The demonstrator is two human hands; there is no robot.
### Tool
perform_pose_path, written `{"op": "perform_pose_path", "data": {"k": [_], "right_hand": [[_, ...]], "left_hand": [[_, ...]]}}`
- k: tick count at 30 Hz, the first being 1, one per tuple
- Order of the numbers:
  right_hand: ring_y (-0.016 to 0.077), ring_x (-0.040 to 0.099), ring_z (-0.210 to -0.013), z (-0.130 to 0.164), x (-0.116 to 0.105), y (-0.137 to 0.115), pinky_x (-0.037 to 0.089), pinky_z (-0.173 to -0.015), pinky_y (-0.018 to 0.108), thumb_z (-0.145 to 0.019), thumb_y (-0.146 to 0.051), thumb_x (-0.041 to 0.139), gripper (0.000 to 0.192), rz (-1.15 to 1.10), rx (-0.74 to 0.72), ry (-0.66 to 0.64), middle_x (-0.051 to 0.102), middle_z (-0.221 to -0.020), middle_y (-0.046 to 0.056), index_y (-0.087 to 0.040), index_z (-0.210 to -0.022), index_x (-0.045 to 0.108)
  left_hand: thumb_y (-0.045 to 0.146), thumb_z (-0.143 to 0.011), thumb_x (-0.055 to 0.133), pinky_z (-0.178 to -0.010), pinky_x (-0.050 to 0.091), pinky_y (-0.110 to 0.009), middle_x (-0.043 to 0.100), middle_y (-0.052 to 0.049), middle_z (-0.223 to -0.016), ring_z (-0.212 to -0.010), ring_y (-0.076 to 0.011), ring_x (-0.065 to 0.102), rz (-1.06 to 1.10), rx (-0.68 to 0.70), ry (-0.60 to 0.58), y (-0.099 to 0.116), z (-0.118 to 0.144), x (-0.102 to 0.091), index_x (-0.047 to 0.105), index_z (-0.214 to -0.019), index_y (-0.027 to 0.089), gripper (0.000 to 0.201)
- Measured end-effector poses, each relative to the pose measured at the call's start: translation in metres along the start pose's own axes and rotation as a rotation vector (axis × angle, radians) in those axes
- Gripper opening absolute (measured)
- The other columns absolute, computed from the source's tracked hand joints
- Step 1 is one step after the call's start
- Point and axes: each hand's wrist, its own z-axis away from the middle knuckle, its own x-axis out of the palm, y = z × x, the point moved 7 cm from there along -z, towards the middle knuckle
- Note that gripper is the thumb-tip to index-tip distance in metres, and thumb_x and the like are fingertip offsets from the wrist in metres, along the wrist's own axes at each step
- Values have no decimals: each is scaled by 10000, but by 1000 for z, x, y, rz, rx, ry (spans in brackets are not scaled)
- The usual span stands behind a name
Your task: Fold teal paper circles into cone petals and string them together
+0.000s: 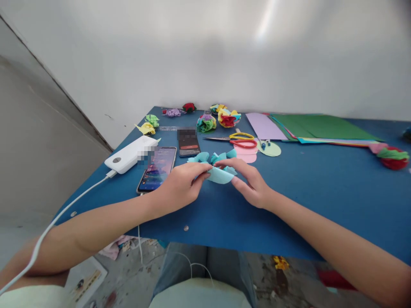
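Observation:
Over the table's front part, both hands are on a light-blue paper flower (221, 174) with several loose, curled petals. My left hand (184, 182) pinches it from the left between thumb and fingers. From the right, the thumb and forefinger of my right hand (252, 184) close around its edge and upper petals. The flower's centre is partly hidden by my fingers. Just behind it lie scissors (245, 140) with one yellow and one red handle, on pink paper circles (245, 155). A pale green paper circle (272, 149) with small dark blue beads (263, 146) is beside them.
A phone (157, 167) and a white power bank (131, 154) with a cable lie at left; another phone (189, 143) lies behind. Finished multicoloured paper flowers (228, 118) line the back. Coloured sheets (327, 127) are stacked right of them, near a red-green flower (393, 158).

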Motion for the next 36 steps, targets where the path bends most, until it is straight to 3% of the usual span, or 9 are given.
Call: {"op": "perform_pose_path", "data": {"k": [3,7,11,15,21,26,28,32,36], "right_hand": [[206,528,-992,2,-2,1,398,-871,380,-870,-302,409,312,-109,48,25,577,-1089,70,-195,-1148,502],[208,529,-1009,4,-2,-1,394,-887,374,-909,-375,303,361,-219,107,46,579,-1101,62,-194,-1123,531],[168,572,-902,4,-1,1,433,-814,304,-885,-352,434,247,-103,199,150,630,-963,33,-206,-1024,577],[144,589,-793,2,3,1,452,-731,265,-838,-293,535,125,-22,200,188,646,-859,12,-214,-914,594],[132,587,-749,2,3,3,451,-689,244,-826,-261,540,80,-25,221,183,640,-808,-1,-208,-857,590],[134,577,-744,2,8,2,451,-686,246,-833,-254,527,80,-64,218,142,625,-803,6,-202,-855,584],[136,568,-731,2,10,2,452,-677,251,-840,-266,517,90,-85,222,123,616,-793,12,-199,-850,577],[121,536,-669,0,16,2,436,-616,231,-855,-288,498,114,-152,236,58,583,-738,7,-191,-830,552],[104,507,-647,0,19,1,408,-600,216,-858,-267,490,99,-155,233,51,559,-723,-8,-190,-815,533]], "left_hand": [[170,-849,503,-772,488,-218,680,-41,-945,-837,-141,635,-22,19,20,1,-1,-4,616,-1010,165,197],[144,-835,519,-753,489,-203,680,-44,-911,-800,-130,633,-11,18,26,1,-2,-4,630,-994,151,194],[124,-827,526,-728,486,-195,680,-29,-858,-776,-118,627,14,37,-22,3,0,1,644,-1002,173,217],[140,-817,546,-678,476,-192,679,-28,-828,-728,-113,616,19,8,-49,4,1,3,660,-983,170,202],[193,-785,597,-574,439,-188,690,0,-768,-616,-99,582,150,-184,-111,-6,-1,7,687,-923,188,165],[321,-845,507,-561,441,-212,687,-7,-754,-636,-130,591,295,-390,-294,-15,4,20,685,-917,180,239],[309,-856,483,-565,432,-215,678,-8,-745,-630,-127,580,272,-359,-306,-13,4,21,681,-902,179,242],[215,-857,466,-611,411,-212,649,-5,-752,-647,-109,555,120,-159,-223,1,3,15,654,-878,181,192],[226,-874,428,-613,393,-232,596,-20,-723,-667,-129,547,-30,-70,-273,8,7,19,590,-853,148,181]]}}
